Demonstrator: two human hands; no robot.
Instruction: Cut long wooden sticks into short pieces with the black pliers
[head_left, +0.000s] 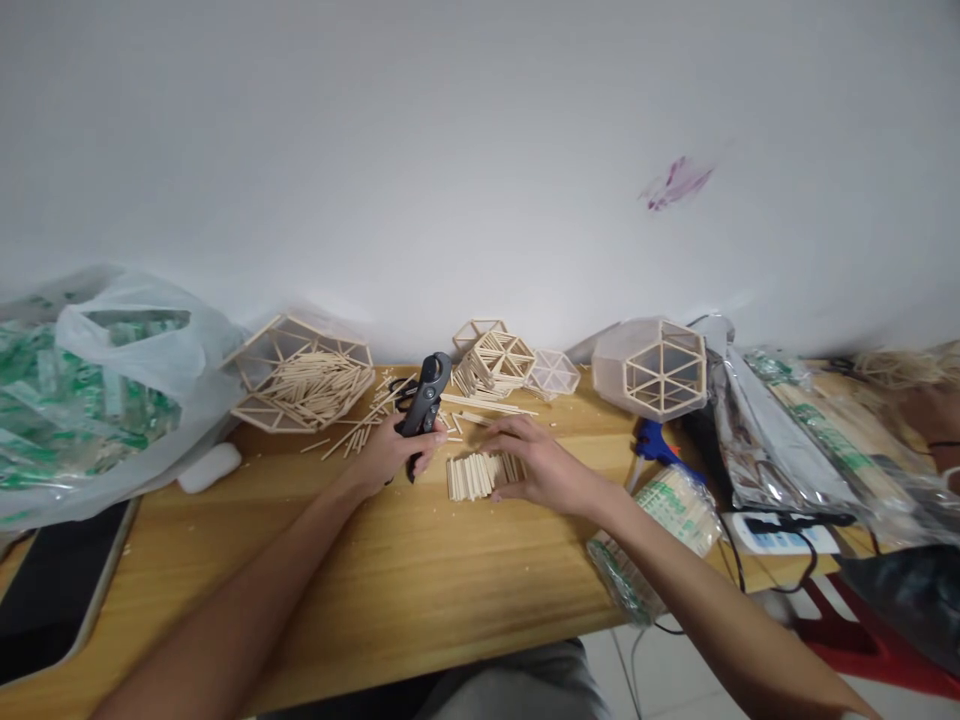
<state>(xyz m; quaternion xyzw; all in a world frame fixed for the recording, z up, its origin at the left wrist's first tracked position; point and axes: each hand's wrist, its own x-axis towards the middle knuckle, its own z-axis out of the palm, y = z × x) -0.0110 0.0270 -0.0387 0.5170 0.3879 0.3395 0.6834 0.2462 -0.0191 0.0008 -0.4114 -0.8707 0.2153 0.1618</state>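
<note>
My left hand [397, 450] is closed round a black hand cutter [426, 395], its head pointing up and away from me. Close to its right, short wooden sticks [471, 477] lie side by side in a row on the table. Over the right end of that row, my right hand [544, 465] curves its thumb and fingers about the stick ends, partly hiding them. Behind both hands are loose long sticks [491, 404] and scattered cut pieces [361, 435]. A hexagonal stick-framed holder [255, 350] at the back left contains a heap of cut sticks [319, 385].
Small hexagonal stick frames [504, 360] and a larger covered one [609, 375] stand by the wall. At right lie a blue glue gun [656, 440], wrapped sticks [667, 520] and a power strip [787, 535]. Leftward are a plastic bag [150, 300] and a dark tablet [56, 580].
</note>
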